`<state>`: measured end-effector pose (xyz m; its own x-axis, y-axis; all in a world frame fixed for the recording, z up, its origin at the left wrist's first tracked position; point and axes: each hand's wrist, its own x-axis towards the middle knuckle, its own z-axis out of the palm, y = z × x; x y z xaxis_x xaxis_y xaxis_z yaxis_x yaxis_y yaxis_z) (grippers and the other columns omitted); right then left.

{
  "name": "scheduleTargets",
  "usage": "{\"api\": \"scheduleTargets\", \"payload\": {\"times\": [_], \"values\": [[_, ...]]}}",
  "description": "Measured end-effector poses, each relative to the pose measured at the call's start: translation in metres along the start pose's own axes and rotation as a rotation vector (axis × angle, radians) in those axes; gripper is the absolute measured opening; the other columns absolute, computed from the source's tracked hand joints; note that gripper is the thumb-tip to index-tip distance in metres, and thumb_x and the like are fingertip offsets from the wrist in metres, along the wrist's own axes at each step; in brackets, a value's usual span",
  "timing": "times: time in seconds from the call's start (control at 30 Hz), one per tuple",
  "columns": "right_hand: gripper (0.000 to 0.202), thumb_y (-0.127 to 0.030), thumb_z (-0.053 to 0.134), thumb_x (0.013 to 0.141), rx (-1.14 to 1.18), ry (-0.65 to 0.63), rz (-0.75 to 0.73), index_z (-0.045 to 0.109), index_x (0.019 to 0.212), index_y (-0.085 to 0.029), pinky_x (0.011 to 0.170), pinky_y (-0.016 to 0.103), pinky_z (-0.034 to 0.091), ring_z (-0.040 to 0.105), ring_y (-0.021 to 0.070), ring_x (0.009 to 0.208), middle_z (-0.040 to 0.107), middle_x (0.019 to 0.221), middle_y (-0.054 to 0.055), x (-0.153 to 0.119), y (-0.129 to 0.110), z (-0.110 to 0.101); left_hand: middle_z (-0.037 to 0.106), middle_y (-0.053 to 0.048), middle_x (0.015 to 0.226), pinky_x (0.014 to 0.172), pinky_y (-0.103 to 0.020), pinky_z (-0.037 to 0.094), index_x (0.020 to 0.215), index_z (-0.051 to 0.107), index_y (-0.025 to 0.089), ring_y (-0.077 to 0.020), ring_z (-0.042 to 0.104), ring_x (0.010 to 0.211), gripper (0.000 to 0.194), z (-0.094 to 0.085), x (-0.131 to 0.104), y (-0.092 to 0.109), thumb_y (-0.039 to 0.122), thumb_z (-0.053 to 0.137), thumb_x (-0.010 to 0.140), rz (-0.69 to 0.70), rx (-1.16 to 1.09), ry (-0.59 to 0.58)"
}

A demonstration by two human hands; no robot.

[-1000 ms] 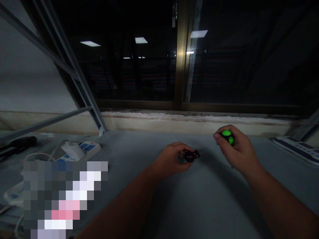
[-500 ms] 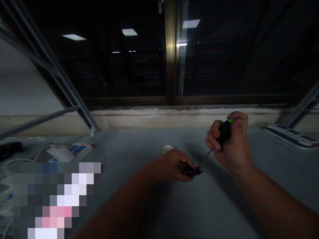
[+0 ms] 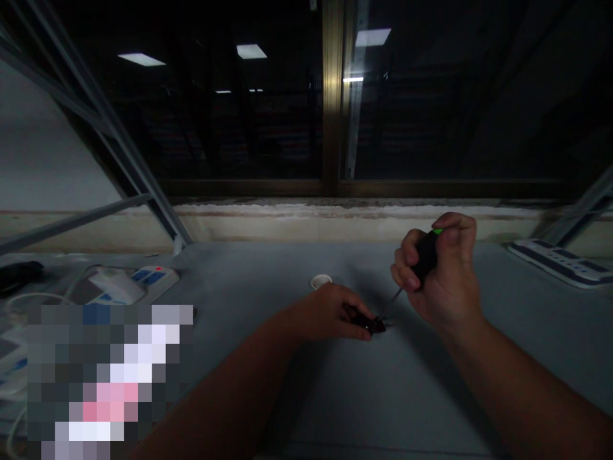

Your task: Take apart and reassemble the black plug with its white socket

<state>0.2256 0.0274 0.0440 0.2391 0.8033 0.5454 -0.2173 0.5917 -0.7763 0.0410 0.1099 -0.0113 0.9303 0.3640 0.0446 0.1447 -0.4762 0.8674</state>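
Note:
My left hand [image 3: 332, 314] is closed around a small dark object [image 3: 377, 325] with a reddish tint, low over the grey table [image 3: 364, 402]. What the object is, I cannot make out. My right hand [image 3: 443, 268] grips a screwdriver [image 3: 425, 259] with a black handle and a green end. Its thin shaft slants down to the left, and the tip meets or nearly meets the dark object beside my left fingertips; contact is too dim to tell. Just behind my left hand lies a round white ring-shaped item [image 3: 320, 281].
White power strips lie at the left [image 3: 160, 281] and at the right [image 3: 560, 263], with cables and a white plug [image 3: 117, 285] on the left. Metal frame bars [image 3: 124, 156] rise on both sides. A window stands behind the table. A pixelated patch hides the lower left.
The dark object has turned slightly in my left hand. My right hand and the screwdriver have shifted a little to the left. The camera view has moved slightly.

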Motion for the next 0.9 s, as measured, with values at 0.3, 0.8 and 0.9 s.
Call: {"api": "scheduleTargets", "payload": {"times": [0.3,0.8,0.9], "values": [[0.03,-0.055,0.06,0.098,-0.121,-0.026,-0.124,0.036,0.101,-0.036,0.042,0.027,0.037,0.049,0.0154,0.052,0.052,0.086,-0.002,-0.007,0.003,0.003,0.081,-0.008,0.098,0.076,-0.03,0.057,0.111,0.08,0.018,-0.0195,0.075,0.086,0.035,0.001,0.0,0.002,0.029,0.085,0.078,-0.02,0.001,0.027],[0.034,-0.064,0.049,0.098,0.057,-0.087,0.066,0.034,0.096,-0.033,0.043,0.022,0.024,0.026,0.0103,0.043,0.036,0.066,-0.007,-0.003,-0.008,0.013,0.081,-0.008,0.096,0.077,-0.03,0.056,0.113,0.079,0.018,-0.0196,0.074,0.086,0.037,0.003,0.002,-0.002,0.029,0.085,0.078,-0.019,-0.004,0.027],[0.038,-0.06,0.062,0.096,0.143,-0.122,0.044,0.035,0.095,-0.034,0.042,0.02,0.023,0.027,0.0087,0.042,0.042,0.067,-0.008,-0.003,-0.005,0.01,0.081,-0.008,0.096,0.077,-0.03,0.056,0.112,0.079,0.017,-0.0191,0.074,0.085,0.035,0.004,0.002,-0.002,0.027,0.085,0.079,-0.015,-0.017,0.021]]}}
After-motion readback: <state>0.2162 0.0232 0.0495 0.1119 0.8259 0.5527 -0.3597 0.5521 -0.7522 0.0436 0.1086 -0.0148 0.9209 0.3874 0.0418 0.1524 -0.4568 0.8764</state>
